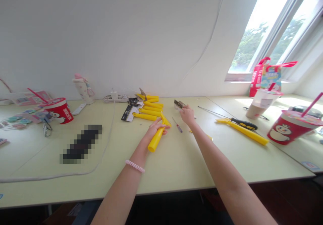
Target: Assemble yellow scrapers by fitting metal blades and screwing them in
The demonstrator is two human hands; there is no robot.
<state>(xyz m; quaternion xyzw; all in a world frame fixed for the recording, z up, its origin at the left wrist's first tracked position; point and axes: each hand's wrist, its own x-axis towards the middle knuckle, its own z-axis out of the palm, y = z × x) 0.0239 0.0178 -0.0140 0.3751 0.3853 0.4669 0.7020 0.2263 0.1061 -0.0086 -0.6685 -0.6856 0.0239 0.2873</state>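
On my feed, far left on the pale green laminate desk: red paper cup (pixel 57 110), pink straw, and a glossy white water bottle (pixel 83 89) behind it. Near them, a pixelated dark blob (pixel 82 145), can't resolve it. Power strip (pixel 115 99) against the far wall. Then a heap of smooth yellow plastic scraper handles (pixel 148 107) with black-and-white card packaging.

Left hand (pixel 156 129), pink coil band on its wrist (pixel 135 166), is clenched around a yellow tubular handle (pixel 156 138); the handle's round end points near, out of the palm.

Right hand (pixel 188 115) pinches a small metal blade (pixel 178 104) at its fingertips, far side of the other hand. Just beside: thin screwdriver (pixel 177 125).

Far right: yellow-and-black tool (pixel 243 125), milky tea cup (pixel 262 103), second red cup (pixel 290 127).
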